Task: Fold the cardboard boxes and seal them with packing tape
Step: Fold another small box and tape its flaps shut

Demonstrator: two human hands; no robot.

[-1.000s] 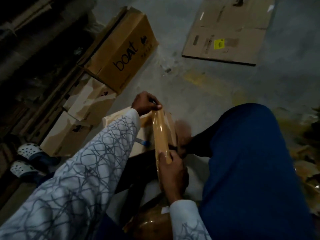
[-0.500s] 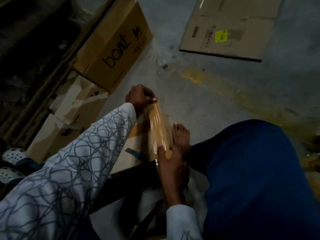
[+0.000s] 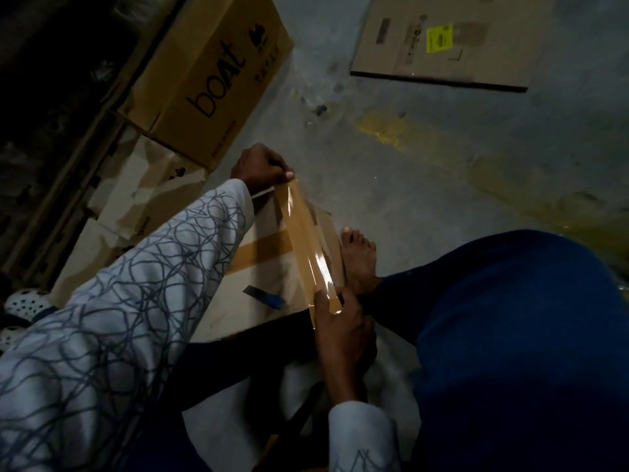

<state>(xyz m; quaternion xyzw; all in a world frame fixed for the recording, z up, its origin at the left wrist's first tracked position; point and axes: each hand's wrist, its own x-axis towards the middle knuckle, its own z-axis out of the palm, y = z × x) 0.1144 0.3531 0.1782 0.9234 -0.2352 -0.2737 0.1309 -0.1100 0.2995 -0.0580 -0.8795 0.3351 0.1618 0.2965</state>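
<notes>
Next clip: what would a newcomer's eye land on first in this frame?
The glossy strip of packing tape at centre, pulled taut between the left hand at its far end and the right hand at its near end, above the cardboard box. Next come the large box printed "boat" at upper left and the flattened cardboard with a yellow label at upper right.

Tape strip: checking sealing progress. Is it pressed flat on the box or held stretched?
Held stretched: the tape strip spans left hand to right hand, each pinching an end; contact with the box, cannot tell.
</notes>
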